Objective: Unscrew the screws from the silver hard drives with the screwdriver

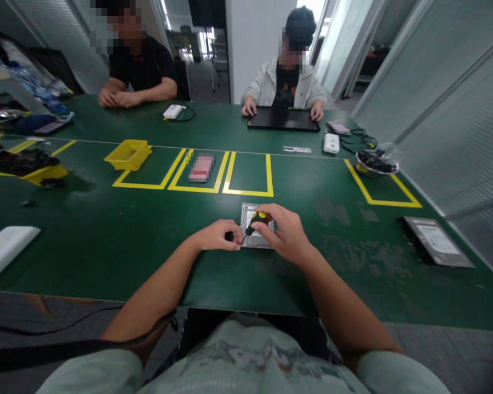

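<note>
A silver hard drive [258, 239] with a white label lies flat on the green table in front of me. My right hand [290, 231] is closed around the black-and-yellow handle of a screwdriver [256, 219]. The thin shaft slants down and left to the drive's near left corner. At the drive's left edge, my left hand [218, 235] has its fingers curled in, thumb and fingertips against that edge. Part of the drive is hidden under my right hand and the screwdriver.
Another hard drive [437, 243] lies at the right. Beyond are a yellow bin [129, 155], a pink phone-like object [201, 168] inside yellow tape, and a metal bowl [376, 164] of dark parts. Two people sit opposite; one holds a black flat panel [283, 119]. A white device [8, 249] lies left.
</note>
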### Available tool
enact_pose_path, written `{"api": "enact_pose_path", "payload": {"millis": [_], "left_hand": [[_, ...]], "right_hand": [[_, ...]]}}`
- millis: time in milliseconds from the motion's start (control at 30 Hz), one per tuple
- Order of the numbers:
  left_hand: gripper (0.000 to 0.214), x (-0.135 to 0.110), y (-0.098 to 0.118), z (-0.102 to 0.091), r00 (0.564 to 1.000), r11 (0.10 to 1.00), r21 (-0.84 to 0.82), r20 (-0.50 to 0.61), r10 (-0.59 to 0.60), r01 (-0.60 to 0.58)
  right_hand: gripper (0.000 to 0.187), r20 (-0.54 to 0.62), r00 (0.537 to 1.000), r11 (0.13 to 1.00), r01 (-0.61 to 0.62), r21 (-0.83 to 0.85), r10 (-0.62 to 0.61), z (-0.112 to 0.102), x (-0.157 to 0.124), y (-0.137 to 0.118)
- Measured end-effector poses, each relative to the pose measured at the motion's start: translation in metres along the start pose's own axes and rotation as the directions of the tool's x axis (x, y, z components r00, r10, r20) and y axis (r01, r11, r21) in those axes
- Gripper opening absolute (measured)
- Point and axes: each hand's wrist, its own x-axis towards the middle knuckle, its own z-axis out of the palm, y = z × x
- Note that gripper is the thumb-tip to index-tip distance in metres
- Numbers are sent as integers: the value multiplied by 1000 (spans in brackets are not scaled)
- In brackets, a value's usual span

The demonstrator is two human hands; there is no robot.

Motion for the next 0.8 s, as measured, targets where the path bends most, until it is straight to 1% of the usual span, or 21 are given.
{"api": "enact_pose_path", "payload": {"millis": [200,400,600,800], "left_hand": [[15,0,-2,1,1000,1000,-4,-1,2,-2],[14,0,1,0,1000,1000,-2,6,21,-21],[14,1,0,0,999,999,4,7,36,-36],[14,1,0,0,999,999,8,5,37,-37]], "right_hand": [[22,-19,1000,1000,6,9,-6,0,0,3],[22,-18,999,999,-29,14,29,1,1,5],[23,-18,999,999,-36,-8,36,1,-1,6],[23,-28,1000,1000,-8,-7,8,1,-2,6]]}}
